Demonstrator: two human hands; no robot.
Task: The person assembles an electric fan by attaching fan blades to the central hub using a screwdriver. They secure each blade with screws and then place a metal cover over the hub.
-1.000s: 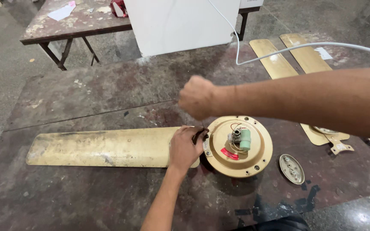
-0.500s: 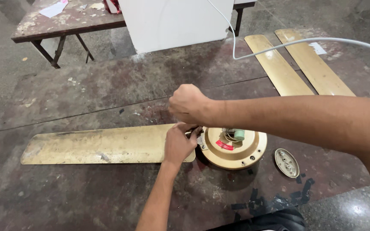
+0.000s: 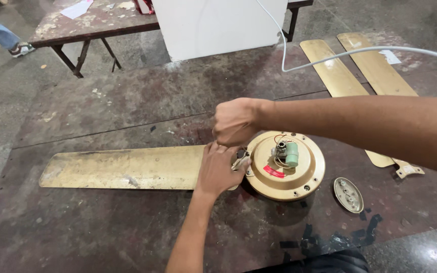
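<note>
From the head view, my left hand [image 3: 218,172] presses the gold fan blade [image 3: 122,168] where its right end meets the round motor housing [image 3: 285,167]. My right hand [image 3: 236,121] hangs fisted just above that joint; what it grips I cannot tell. The blade's long axis runs leftward.

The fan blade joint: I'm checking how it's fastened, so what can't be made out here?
- Head view: blade root lies under the left hand.
- Anything in the right hand: hidden by its closed fingers.
- Second blade: partly behind the right forearm.
</note>
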